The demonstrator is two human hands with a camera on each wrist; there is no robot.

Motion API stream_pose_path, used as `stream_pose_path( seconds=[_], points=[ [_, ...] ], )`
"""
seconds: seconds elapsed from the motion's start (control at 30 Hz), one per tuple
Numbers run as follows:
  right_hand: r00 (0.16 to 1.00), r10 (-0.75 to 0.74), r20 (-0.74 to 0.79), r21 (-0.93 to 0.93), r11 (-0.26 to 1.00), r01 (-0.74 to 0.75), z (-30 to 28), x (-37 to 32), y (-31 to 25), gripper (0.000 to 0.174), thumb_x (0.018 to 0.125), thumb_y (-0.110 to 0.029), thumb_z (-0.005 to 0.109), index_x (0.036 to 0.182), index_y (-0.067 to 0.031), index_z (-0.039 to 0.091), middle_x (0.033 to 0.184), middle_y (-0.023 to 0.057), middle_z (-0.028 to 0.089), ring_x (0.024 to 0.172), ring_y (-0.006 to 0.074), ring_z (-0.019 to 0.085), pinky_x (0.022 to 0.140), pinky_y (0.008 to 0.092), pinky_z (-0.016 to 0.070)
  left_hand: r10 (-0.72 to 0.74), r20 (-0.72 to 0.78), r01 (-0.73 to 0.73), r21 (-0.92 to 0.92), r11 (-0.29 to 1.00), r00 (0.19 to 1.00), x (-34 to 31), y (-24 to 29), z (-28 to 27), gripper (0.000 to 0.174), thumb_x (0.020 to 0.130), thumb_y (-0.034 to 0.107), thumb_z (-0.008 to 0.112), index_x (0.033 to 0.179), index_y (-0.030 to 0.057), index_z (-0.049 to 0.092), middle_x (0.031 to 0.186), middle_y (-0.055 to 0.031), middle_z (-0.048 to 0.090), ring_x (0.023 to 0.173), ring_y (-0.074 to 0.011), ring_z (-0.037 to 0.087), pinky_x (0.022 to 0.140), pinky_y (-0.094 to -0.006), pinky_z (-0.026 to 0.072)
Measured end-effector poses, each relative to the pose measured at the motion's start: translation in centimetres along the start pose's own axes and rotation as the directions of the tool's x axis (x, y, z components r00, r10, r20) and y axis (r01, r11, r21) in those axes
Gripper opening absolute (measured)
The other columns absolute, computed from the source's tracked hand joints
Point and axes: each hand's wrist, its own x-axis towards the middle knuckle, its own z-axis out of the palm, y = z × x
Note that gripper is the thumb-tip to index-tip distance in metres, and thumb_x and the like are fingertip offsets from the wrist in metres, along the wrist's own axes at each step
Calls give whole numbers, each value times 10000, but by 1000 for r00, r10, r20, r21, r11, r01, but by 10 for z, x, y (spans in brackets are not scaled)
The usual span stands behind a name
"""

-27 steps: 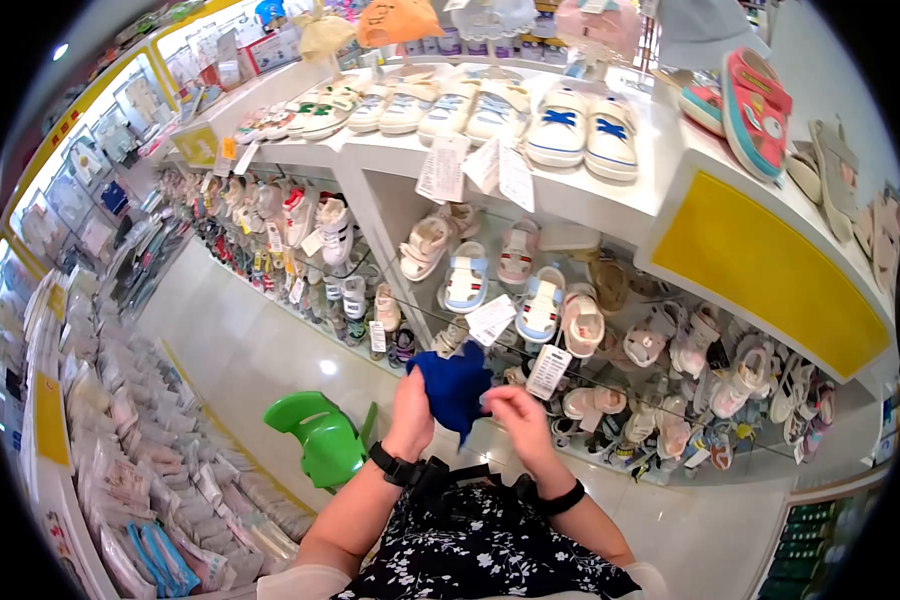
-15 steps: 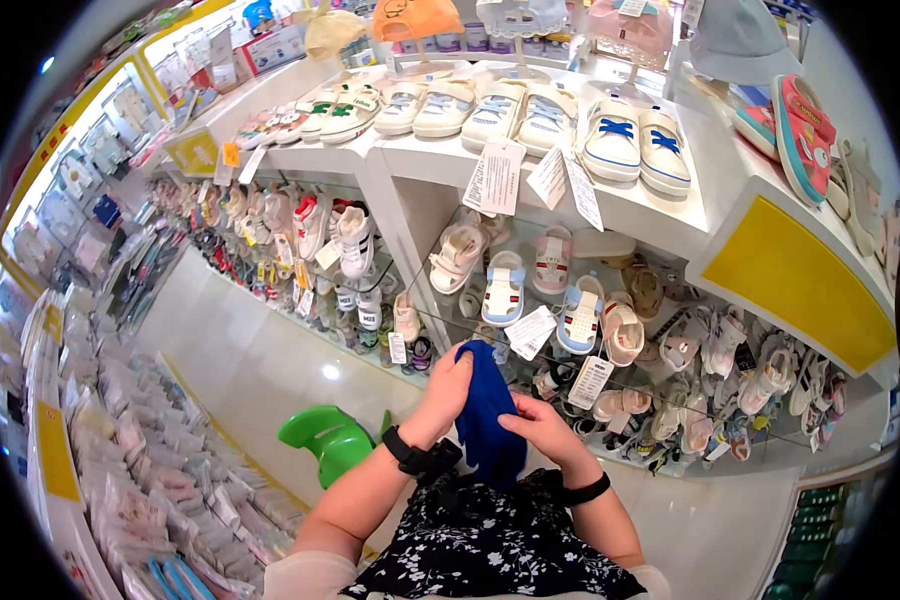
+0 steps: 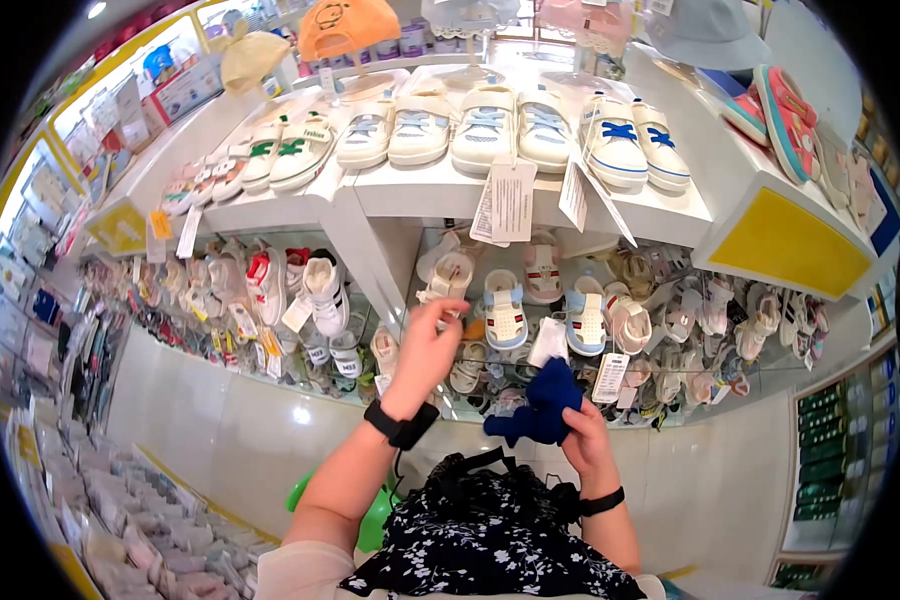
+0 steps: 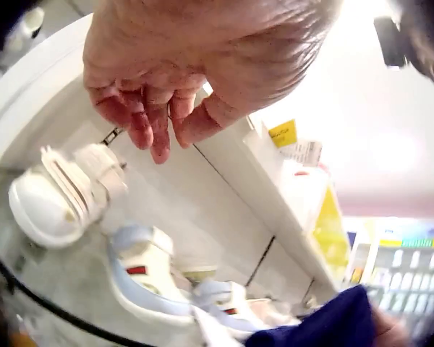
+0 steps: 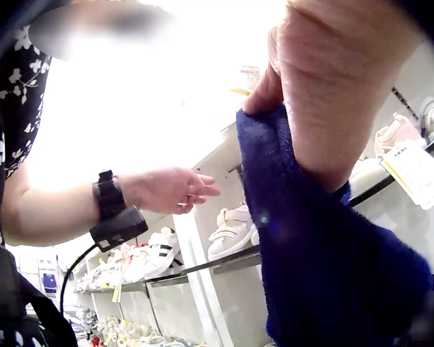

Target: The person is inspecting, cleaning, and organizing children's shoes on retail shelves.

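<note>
The right hand [image 3: 588, 440] grips a dark blue cloth [image 3: 545, 405], which hangs bunched in front of the lower shelves; in the right wrist view the plush cloth [image 5: 318, 246] drapes below that hand [image 5: 340, 87]. Raised beside a beige shoe [image 3: 450, 272] on the shelf, the left hand [image 3: 425, 350] holds nothing. Its fingers are loosely bent in the left wrist view, where the hand [image 4: 195, 65] is above a white strapped shoe [image 4: 58, 195] and a blue-and-white sandal [image 4: 148, 271]. Whether it touches the beige shoe cannot be told from the head view.
White shoes with tags [image 3: 513, 200] line the upper counter [image 3: 530, 196], with caps [image 3: 348, 28] on stands behind. Glass shelves below hold many small shoes. A green chair [image 3: 375, 520] is partly behind the left arm. Packaged goods [image 3: 160, 530] fill the left side.
The left hand has let go of the blue cloth and moved up and forward to the shelf shoes. The right hand has carried the cloth rightward. The head view has shifted.
</note>
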Motion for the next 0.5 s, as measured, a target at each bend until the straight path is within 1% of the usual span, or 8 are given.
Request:
stream_pose_path(
  seconds=[0.03,0.13,0.27,0.3,0.4,0.43,0.47,0.5],
  points=[
    [1000,-15,-20,-17,1000,15,2,-2,4,371,850,-68,598,1202,46,562,1149,120,628,1054,218,606,961,358,459,113,-92,-93,198,976,989,12,-1,-5,223,842,67,580,1062,32,598,881,-78,608,861,-204,564,786,-307,439],
    [995,-52,-88,20,998,54,11,-10,18,402,836,-59,606,1222,38,551,1168,131,619,1062,235,603,959,371,463,270,-146,-194,395,898,952,36,-3,-2,179,825,93,585,992,39,621,919,-128,643,872,-291,561,785,-413,425],
    [988,-61,-145,138,987,81,25,-20,23,443,838,-39,591,1265,40,506,1185,138,606,1061,237,605,950,365,474,411,-15,-285,698,657,911,51,-23,11,185,775,180,674,894,43,637,819,-110,594,809,-316,538,727,-414,424],
    [989,-46,-144,180,981,72,26,-23,24,441,842,-40,587,1267,40,502,1189,140,603,1059,236,606,943,359,479,409,20,-302,707,639,912,53,-27,10,178,762,186,664,837,28,628,811,-113,605,815,-311,527,701,-409,416],
    [994,-53,-91,182,981,69,18,-22,29,408,852,-31,580,1247,46,511,1196,139,596,1041,233,615,906,342,503,209,5,-198,351,915,978,48,-33,-11,171,808,181,618,814,9,619,792,-91,615,760,-256,534,661,-368,413],
    [996,-60,-68,166,984,70,15,-21,34,393,855,-26,578,1236,48,518,1198,137,594,1034,231,619,891,336,512,-18,141,20,-15,1000,990,45,-48,-22,169,853,181,564,822,23,615,798,-96,614,674,-270,538,594,-402,402],
    [994,-68,-89,155,985,81,26,-20,35,380,853,-17,581,1223,48,525,1181,132,601,1015,225,624,870,330,521,-212,299,315,-357,879,930,33,-39,-38,163,887,169,526,894,26,604,863,-68,638,690,-213,591,628,-371,464],
    [992,-67,-108,145,986,82,45,-20,33,368,851,-7,584,1211,48,533,1164,127,607,996,220,630,849,324,530,-282,398,480,-594,646,873,19,-37,-45,170,892,160,511,956,23,588,914,-66,640,762,-185,611,684,-343,488]
  ],
)
